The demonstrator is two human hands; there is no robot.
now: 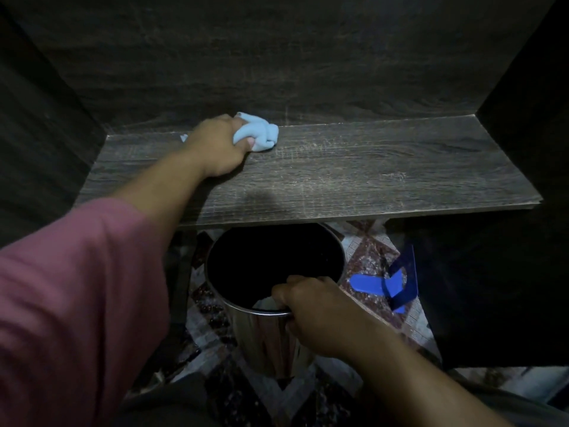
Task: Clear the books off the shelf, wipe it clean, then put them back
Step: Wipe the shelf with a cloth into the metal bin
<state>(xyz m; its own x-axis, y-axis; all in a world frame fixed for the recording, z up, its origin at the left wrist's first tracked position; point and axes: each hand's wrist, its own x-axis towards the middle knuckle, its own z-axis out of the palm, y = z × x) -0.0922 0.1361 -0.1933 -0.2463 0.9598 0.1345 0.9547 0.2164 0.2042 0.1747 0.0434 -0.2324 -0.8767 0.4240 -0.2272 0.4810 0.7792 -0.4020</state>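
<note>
A dark wood-grain shelf spans the middle of the view, with no books on it. My left hand grips a bunched light blue cloth and presses it on the shelf near the back wall, left of centre. Below the shelf's front edge, my right hand grips the near rim of a shiny metal bin with a dark inside. A bit of pale material shows at the rim beside my fingers. No books are in view.
Dark panels close in the shelf at the back, left and right. A blue bookend lies on the patterned tile floor right of the bin. A dark cabinet side stands at lower right.
</note>
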